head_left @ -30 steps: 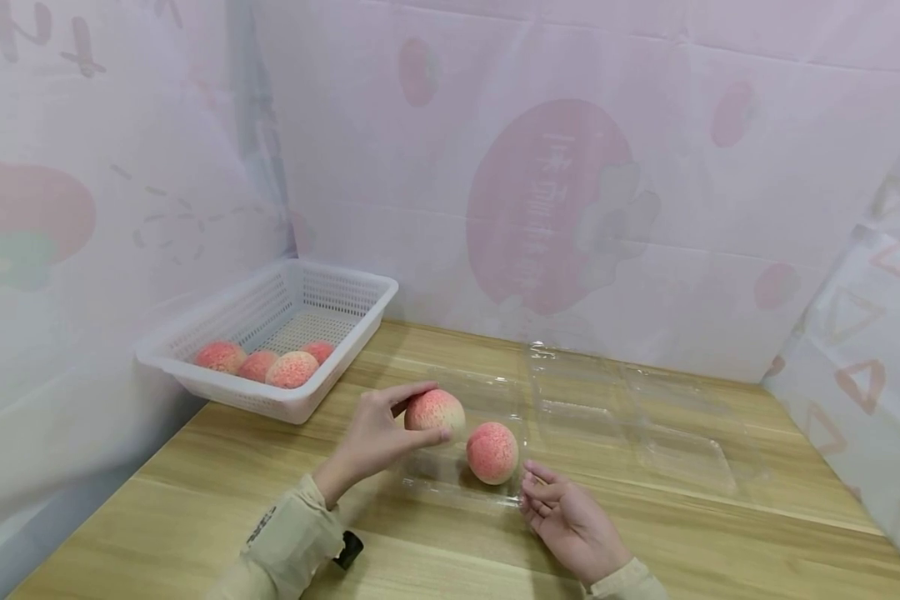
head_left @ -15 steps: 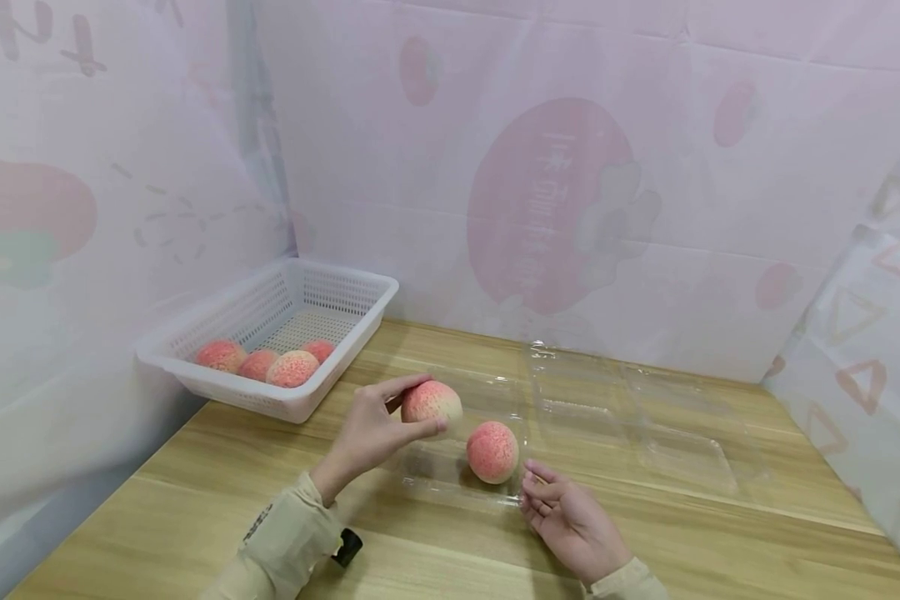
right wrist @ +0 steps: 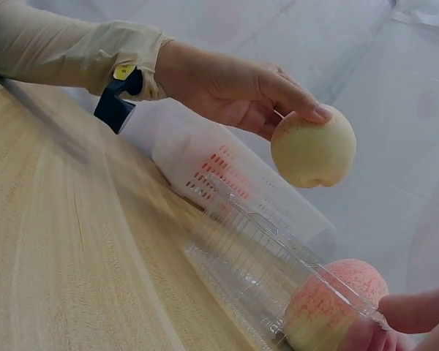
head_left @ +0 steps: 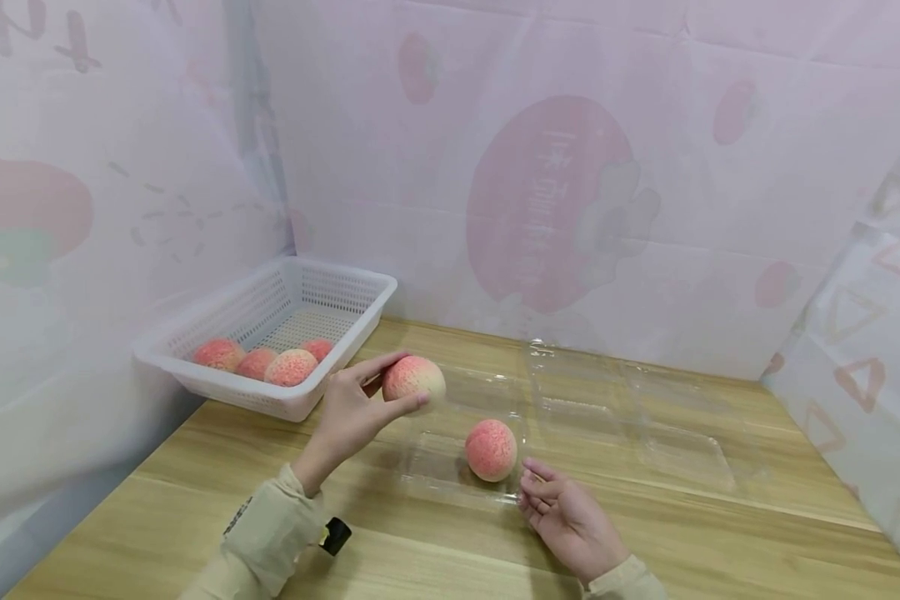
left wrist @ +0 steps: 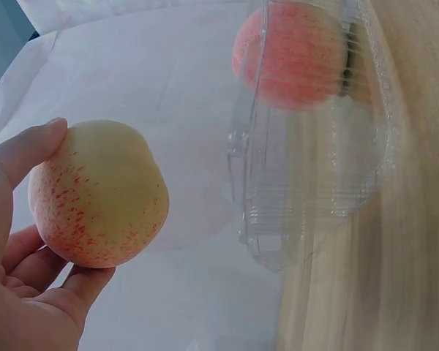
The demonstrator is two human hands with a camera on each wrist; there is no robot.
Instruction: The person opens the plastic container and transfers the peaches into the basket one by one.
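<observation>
My left hand (head_left: 401, 385) pinches a pink-and-yellow peach (head_left: 422, 377) between thumb and fingers, in the air above the table between the white basket (head_left: 345, 283) and the clear plastic clamshell tray (head_left: 438, 479). The left wrist view shows this peach (left wrist: 99, 194) in my fingers (left wrist: 29, 150). A second peach (head_left: 491, 450) sits in the tray's near right corner. My right hand (head_left: 543, 492) lies palm up at that corner, fingers loosely curled beside the second peach, holding nothing. In the right wrist view my fingertips (right wrist: 413, 314) sit by this peach (right wrist: 336, 311).
The basket stands at the back left with several peaches (head_left: 291, 367) in it. The clamshell's open lid (head_left: 630, 417) spreads to the right on the wooden table (head_left: 720, 542). Pink printed sheets wall in the left, back and right sides.
My left hand has lifted its peach up and to the left, away from the tray and toward the basket. The right hand and the peach in the tray have stayed put.
</observation>
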